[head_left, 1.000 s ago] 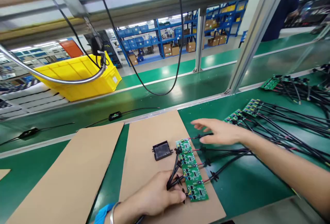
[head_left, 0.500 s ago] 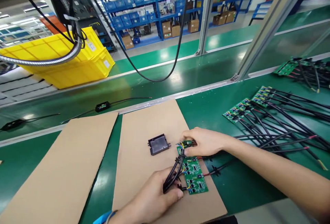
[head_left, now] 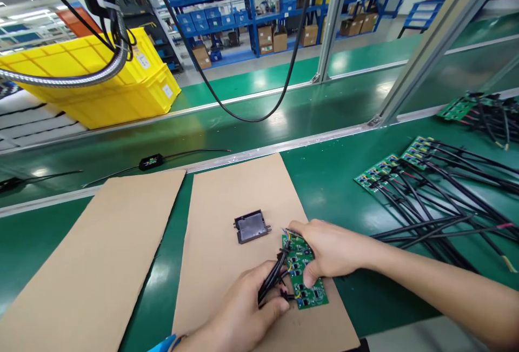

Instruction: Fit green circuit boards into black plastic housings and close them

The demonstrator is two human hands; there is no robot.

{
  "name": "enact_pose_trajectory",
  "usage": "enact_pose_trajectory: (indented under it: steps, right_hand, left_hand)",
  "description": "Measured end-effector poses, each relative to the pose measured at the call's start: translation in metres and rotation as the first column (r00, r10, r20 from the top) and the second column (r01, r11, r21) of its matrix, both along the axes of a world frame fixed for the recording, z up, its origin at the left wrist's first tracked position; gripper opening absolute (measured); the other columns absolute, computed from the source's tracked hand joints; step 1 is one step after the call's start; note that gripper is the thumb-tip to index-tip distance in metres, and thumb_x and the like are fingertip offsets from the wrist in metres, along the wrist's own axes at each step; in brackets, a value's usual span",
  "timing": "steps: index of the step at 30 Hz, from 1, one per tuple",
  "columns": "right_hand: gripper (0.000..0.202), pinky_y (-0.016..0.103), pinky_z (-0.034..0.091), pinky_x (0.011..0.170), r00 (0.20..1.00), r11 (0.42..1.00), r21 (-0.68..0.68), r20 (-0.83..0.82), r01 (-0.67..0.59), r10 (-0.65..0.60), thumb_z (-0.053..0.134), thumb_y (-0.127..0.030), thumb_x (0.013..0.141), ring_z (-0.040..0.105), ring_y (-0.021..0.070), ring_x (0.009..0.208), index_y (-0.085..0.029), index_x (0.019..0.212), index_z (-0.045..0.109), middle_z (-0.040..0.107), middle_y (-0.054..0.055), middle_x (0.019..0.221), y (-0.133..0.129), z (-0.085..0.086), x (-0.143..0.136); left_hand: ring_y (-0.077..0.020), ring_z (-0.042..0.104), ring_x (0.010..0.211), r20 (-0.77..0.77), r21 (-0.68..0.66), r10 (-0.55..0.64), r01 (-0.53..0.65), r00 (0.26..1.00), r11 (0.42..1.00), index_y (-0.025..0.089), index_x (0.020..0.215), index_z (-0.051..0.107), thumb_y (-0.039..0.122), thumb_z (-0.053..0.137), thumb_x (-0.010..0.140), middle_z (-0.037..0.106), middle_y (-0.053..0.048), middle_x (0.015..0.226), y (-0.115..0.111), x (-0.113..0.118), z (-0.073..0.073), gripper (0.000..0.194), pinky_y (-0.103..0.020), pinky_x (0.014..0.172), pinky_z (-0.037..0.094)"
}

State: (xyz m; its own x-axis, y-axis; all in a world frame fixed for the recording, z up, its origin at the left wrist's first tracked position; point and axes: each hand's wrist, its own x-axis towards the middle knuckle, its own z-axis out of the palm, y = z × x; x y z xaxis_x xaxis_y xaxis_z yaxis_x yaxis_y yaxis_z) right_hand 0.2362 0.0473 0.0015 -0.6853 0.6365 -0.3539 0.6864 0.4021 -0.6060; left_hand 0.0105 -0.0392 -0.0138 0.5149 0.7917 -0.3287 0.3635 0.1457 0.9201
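Right hand has moved down from the strip's top end, fingers now grasping the circuit board strip mid-length; left hand stays clenched on the black wires.

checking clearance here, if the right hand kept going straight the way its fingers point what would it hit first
The right hand lies on the green circuit board, fingers pointing left. Going straight on, it would probably meet the black cables pinched by the left hand first. The black plastic housing sits further up, likely off that line.

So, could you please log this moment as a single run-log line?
left hand: pinching black cables | right hand: gripping green circuit board panel | black housing: apart, on cardboard sheet
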Motion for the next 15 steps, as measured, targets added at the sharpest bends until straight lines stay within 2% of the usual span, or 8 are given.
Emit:
enact_pose_trajectory:
  steps: [3,7,9,12,13,15]
  right_hand:
    - [0.044,0.023,0.036,0.055,0.998,1.0,-0.01,-0.067,-0.007,0.006,0.076,-0.03,0.067,0.058,0.0185,0.072,-0.021,0.103,0.053,0.061,0.0,0.08,-0.012,-0.008,0.0]
    - [0.024,0.023,0.039,0.061,0.975,0.988,0.09,-0.175,-0.121,0.136,0.059,-0.01,0.078,0.059,0.0151,0.071,-0.021,0.098,0.055,0.063,-0.001,0.082,-0.025,-0.014,0.009]
    - [0.028,0.025,0.042,0.067,0.971,0.981,0.144,-0.179,-0.134,0.159,0.06,-0.014,0.08,0.061,0.0171,0.079,-0.021,0.106,0.056,0.065,0.001,0.089,-0.024,-0.013,0.013]
    - [0.046,0.029,0.044,0.081,0.977,0.986,0.165,-0.208,-0.014,0.048,0.065,-0.031,0.084,0.059,0.0212,0.097,-0.02,0.126,0.05,0.063,0.008,0.111,-0.015,-0.006,0.017]
    - [0.041,0.029,0.044,0.082,0.975,0.987,0.159,-0.222,0.025,0.011,0.062,-0.034,0.087,0.059,0.0208,0.098,-0.02,0.125,0.052,0.063,0.009,0.113,-0.011,-0.002,0.017]
    - [0.021,0.029,0.043,0.082,0.969,0.986,0.154,-0.244,0.069,-0.03,0.051,-0.03,0.095,0.058,0.0181,0.093,-0.02,0.111,0.06,0.064,0.006,0.104,-0.003,0.006,0.015]
  left_hand:
    - [-0.0193,0.061,0.092,-0.058,0.009,-0.003,0.004,0.998,1.0,0.019,0.102,0.06,0.015,0.06,0.082,0.066,-0.002,0.099,-0.001,0.0,-0.001,0.02,-0.029,0.082,0.047]
    - [-0.0188,0.061,0.091,-0.081,0.003,-0.016,0.016,0.997,1.0,0.021,0.111,0.057,0.016,0.062,0.08,0.065,-0.001,0.1,-0.001,-0.001,-0.002,0.032,-0.028,0.08,0.048]
    - [-0.0191,0.062,0.092,-0.115,0.038,-0.026,0.031,0.993,0.999,0.022,0.111,0.057,0.019,0.062,0.081,0.065,-0.002,0.101,-0.001,-0.002,0.002,0.03,-0.028,0.079,0.049]
    - [-0.0201,0.063,0.084,-0.288,0.149,-0.038,0.085,0.957,0.985,0.021,0.113,0.055,0.028,0.051,0.09,0.067,-0.004,0.098,0.0,-0.004,0.014,0.024,-0.029,0.071,0.049]
    - [-0.0208,0.063,0.079,-0.381,0.192,-0.037,0.118,0.924,0.974,0.02,0.116,0.053,0.029,0.045,0.094,0.067,-0.005,0.095,0.0,-0.005,0.018,0.025,-0.03,0.068,0.048]
    - [-0.0217,0.063,0.069,-0.566,0.256,-0.044,0.226,0.823,0.94,0.018,0.121,0.051,0.027,0.033,0.097,0.068,-0.008,0.089,0.001,-0.006,0.024,0.032,-0.032,0.062,0.047]
